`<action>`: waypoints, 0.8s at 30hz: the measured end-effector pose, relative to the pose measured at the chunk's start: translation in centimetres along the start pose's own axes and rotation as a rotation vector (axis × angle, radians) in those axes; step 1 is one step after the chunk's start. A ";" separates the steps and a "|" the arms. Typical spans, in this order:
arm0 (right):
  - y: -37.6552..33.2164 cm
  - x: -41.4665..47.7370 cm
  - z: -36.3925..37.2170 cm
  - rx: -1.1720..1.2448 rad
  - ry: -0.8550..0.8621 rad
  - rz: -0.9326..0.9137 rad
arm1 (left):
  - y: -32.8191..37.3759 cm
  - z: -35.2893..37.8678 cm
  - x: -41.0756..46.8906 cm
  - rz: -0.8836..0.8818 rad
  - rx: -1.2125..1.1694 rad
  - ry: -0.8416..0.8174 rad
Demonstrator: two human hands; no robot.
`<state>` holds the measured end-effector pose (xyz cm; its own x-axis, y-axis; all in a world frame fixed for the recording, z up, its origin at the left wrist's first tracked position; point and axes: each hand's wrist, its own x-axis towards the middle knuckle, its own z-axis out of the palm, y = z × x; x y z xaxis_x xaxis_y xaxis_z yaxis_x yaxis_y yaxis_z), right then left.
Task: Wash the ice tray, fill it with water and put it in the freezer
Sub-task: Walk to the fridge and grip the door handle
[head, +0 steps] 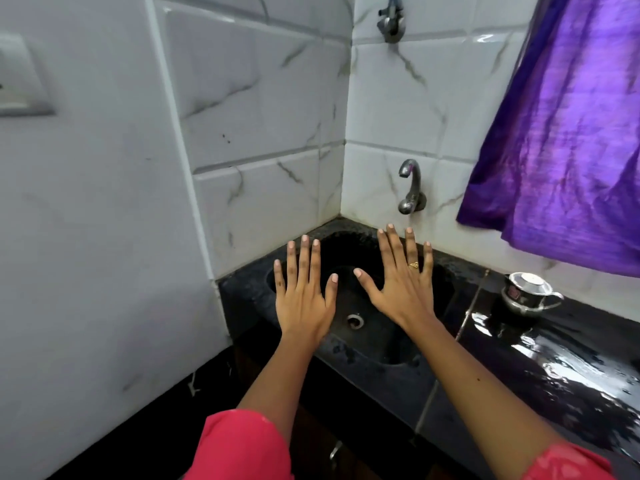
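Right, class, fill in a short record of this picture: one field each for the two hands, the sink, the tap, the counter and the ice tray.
left hand: open, fingers spread, over the sink, holding nothing
right hand: open, fingers spread, over the sink, wearing a ring
sink: black, drain visible
tap: on the tiled wall behind the sink
counter: black, wet, a steel cup stands on it
ice tray: not in view
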<state>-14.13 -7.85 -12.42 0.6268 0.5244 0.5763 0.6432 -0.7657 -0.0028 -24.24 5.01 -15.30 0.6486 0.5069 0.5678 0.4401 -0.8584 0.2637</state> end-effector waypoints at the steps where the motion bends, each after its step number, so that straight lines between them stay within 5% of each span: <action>1: -0.9 -0.5 0.2 0.007 -0.009 -0.019 | -0.9 -0.3 -0.8 -0.017 0.011 -0.004; 24: -19.2 -11.3 3.2 0.304 -0.247 -0.480 | -15.5 -8.2 -18.4 -0.514 0.270 -0.016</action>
<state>-32.18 2.14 -21.46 0.2962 0.8828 0.3646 0.9525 -0.3014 -0.0442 -48.07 8.34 -23.42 0.3184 0.8561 0.4071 0.8425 -0.4524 0.2924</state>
